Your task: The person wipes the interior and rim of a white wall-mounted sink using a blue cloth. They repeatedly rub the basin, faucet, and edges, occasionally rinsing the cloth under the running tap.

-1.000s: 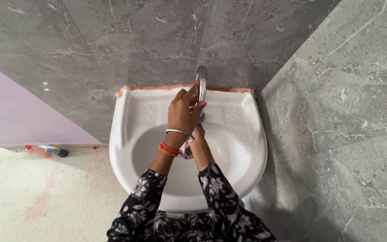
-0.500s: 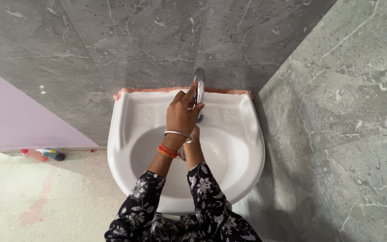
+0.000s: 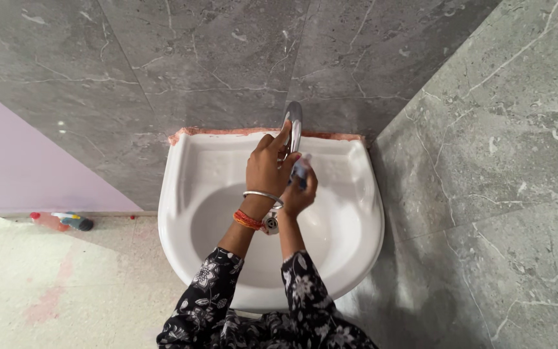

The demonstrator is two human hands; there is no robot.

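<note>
A white wash basin point(image 3: 356, 213) hangs on a grey marble wall, with a chrome tap point(image 3: 293, 119) at its back middle. My left hand point(image 3: 267, 169), with a silver bangle and red threads on the wrist, rests on the tap, fingers wrapped around its top. Just below the spout, my right hand point(image 3: 299, 194) holds a small bluish object point(image 3: 301, 169); what it is I cannot tell. The drain point(image 3: 270, 223) shows between my forearms. Both sleeves are black with white flowers.
Grey marble walls close in behind and to the right of the basin. A pale lilac wall point(image 3: 20, 161) stands at the left. A small bottle with a dark cap point(image 3: 66, 222) lies on the speckled floor point(image 3: 66, 284) by that wall.
The view has shifted a little to the left and up. My right hand has risen toward the spout with the small bluish object; my left hand stays on the tap.
</note>
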